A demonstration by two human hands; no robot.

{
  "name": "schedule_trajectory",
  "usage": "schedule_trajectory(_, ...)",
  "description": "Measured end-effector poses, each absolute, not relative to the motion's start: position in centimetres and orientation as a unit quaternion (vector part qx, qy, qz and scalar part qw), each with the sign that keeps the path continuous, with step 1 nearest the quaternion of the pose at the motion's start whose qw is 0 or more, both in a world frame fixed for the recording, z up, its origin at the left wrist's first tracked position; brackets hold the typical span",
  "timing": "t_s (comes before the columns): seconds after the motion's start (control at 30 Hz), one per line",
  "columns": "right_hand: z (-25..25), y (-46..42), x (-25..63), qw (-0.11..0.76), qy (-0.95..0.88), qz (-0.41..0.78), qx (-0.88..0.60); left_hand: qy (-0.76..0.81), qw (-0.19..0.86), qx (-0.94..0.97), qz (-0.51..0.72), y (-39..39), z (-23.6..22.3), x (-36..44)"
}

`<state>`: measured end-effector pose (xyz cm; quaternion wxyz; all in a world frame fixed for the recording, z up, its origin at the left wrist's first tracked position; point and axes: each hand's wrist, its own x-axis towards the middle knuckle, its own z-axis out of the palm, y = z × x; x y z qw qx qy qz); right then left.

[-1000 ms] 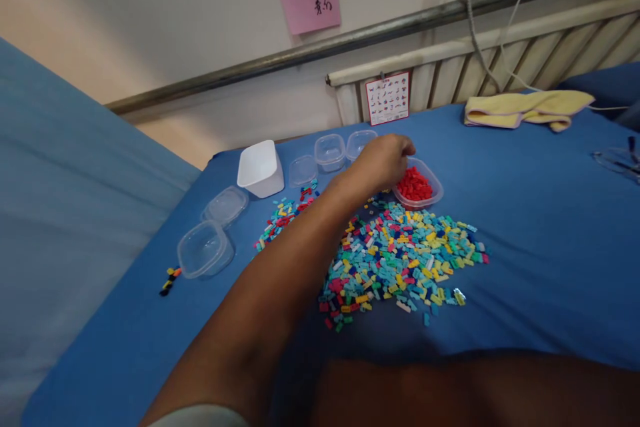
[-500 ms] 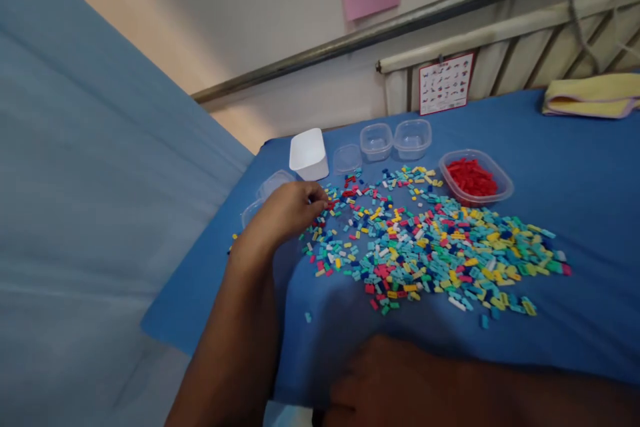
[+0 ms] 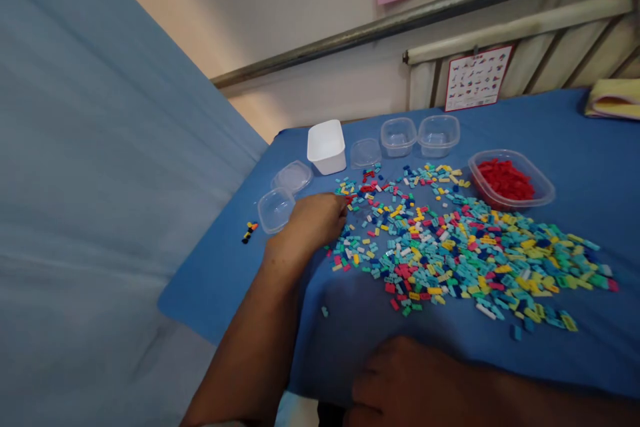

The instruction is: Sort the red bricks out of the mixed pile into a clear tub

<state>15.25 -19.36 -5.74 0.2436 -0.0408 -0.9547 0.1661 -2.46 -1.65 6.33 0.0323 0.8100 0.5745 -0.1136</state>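
Note:
Small building bricks in several colours lie in a wide loose heap on the blue cloth. At the heap's left end is my left hand, its fingers curled downward beside a few red bricks; the fingertips are largely hidden, so anything in them does not show. My right hand rests in shadow near the front edge, fingers folded in. What it may hold is out of sight. A clear tub of red bricks stands to the right behind the heap.
Along the back stand a white box, a clear lid and two clear tubs. Left of my left hand are another clear tub, a lid and several dark and orange bricks. A yellow cloth lies far right.
The view has shifted, so the table stands further right in it and more of its left side shows. My left hand stays at the heap's left end, its fingertips more hidden.

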Motion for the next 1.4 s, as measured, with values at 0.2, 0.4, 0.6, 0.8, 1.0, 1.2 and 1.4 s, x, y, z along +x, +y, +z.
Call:
schedule_trajectory(0.2, -5.6, -19.2, 15.3, 0.231, -0.957, 0.17, -0.034, 0.574, 0.044, 0.818, 0.005, -0.7, 6.2, -3.6)
schedule_trajectory(0.4, -5.2, -19.1, 15.4, 0.223, -0.958, 0.177, -0.034, 0.584, 0.032, 0.807, 0.078, 0.8, 4.8, -3.4)
schedule_trajectory(0.6, -5.8, -19.4, 15.4, 0.227, -0.958, 0.173, -0.041, 0.571, 0.052, 0.819, 0.011, 1.1, 3.9, -2.8)
schedule_trajectory(0.8, -5.8, -19.5, 15.4, 0.244, -0.954, 0.169, -0.044, 0.569, 0.05, 0.82, -0.032, 1.1, 4.3, -2.9)
schedule_trajectory(1.0, -5.6, -19.3, 15.4, 0.237, -0.955, 0.174, -0.039, 0.588, 0.081, 0.804, -0.026, 0.7, 4.6, -2.4)
schedule_trajectory(1.2, -6.1, -19.4, 15.3, 0.225, -0.957, 0.18, -0.043, 0.581, 0.06, 0.811, -0.034, -0.1, 5.0, -2.6)
schedule_trajectory(1.4, -6.4, -19.6, 15.4, 0.224, -0.958, 0.173, -0.046, 0.564, 0.068, 0.823, -0.026, 0.1, 4.8, -3.5)
